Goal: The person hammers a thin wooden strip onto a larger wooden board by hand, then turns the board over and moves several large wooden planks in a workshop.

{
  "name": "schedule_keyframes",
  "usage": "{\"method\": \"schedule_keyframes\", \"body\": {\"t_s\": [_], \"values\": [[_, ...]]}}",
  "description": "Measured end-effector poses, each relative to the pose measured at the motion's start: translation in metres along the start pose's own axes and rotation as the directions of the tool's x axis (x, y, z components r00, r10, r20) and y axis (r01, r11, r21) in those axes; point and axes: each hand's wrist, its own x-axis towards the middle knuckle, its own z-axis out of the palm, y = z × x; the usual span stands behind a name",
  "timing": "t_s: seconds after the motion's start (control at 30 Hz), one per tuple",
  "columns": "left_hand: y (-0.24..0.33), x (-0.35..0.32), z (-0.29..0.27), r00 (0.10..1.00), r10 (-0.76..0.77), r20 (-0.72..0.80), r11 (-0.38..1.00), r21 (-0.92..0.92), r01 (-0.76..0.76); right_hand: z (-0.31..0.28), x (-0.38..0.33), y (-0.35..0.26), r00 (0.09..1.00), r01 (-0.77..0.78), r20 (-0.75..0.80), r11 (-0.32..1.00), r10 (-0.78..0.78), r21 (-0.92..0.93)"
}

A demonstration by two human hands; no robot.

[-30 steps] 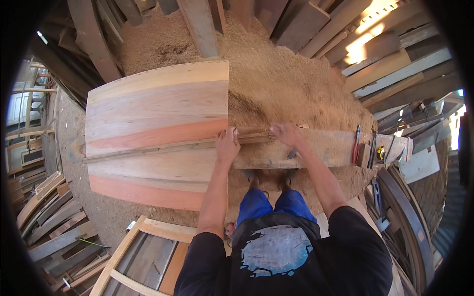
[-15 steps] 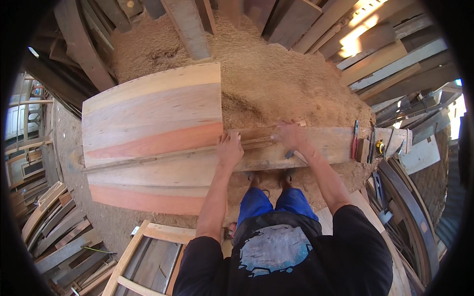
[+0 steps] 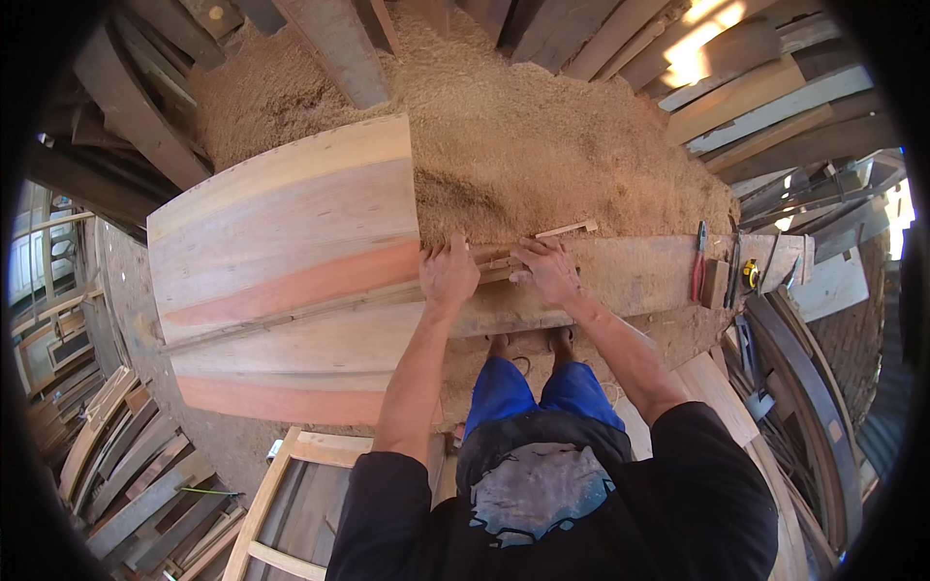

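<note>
A long narrow wooden strip (image 3: 325, 308) runs lengthwise over a broad panel (image 3: 291, 194) of pale and reddish boards. Its right-hand end reaches past the panel's edge, over a long wooden plank (image 3: 639, 271). My left hand (image 3: 449, 274) is closed over the strip at the panel's right edge, fingers curled. To the right, my right hand (image 3: 549, 271) has its fingers bent down onto the strip near its end; the fingertips are partly hidden. Just beyond that hand lies a small loose piece of wood (image 3: 569, 229).
Pliers with red handles (image 3: 698, 266), a small wooden block (image 3: 715, 284) and a yellow tape measure (image 3: 750, 275) lie at the plank's right end. Sawdust (image 3: 542, 145) covers the ground beyond. Stacked boards (image 3: 775, 107) surround the area; a wooden frame (image 3: 291, 504) lies near left.
My right hand, blurred before with a dark object just below it, has moved slightly left and settled on the strip. The dark object no longer shows. My left hand stays by the panel's edge.
</note>
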Motion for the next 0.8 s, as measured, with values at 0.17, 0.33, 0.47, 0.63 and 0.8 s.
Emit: {"method": "schedule_keyframes", "body": {"t_s": [0.17, 0.33, 0.47, 0.63, 0.8], "values": [[0.003, -0.001, -0.004, 0.998, -0.046, 0.049, 0.999, 0.013, 0.045, -0.002, 0.001, -0.008, 0.999, -0.018, 0.041, 0.999, 0.019, -0.043], [0.005, 0.003, -0.003, 0.997, -0.058, 0.045, 0.998, 0.041, 0.056, -0.005, 0.001, -0.008, 0.998, -0.058, 0.015, 0.998, 0.058, -0.008], [0.001, 0.004, -0.001, 0.990, 0.024, -0.135, 0.998, 0.062, -0.016, -0.021, -0.011, -0.009, 0.989, -0.133, -0.057, 0.988, 0.138, 0.074], [-0.008, -0.005, 0.001, 0.941, -0.064, -0.334, 0.985, -0.172, 0.006, -0.052, -0.099, 0.011, 0.862, -0.505, -0.090, 0.860, 0.499, -0.074], [0.007, 0.002, -0.002, 0.980, -0.172, -0.098, 0.798, -0.597, 0.080, -0.043, -0.178, 0.053, 0.752, -0.625, 0.102, 0.754, 0.651, -0.203]]}}
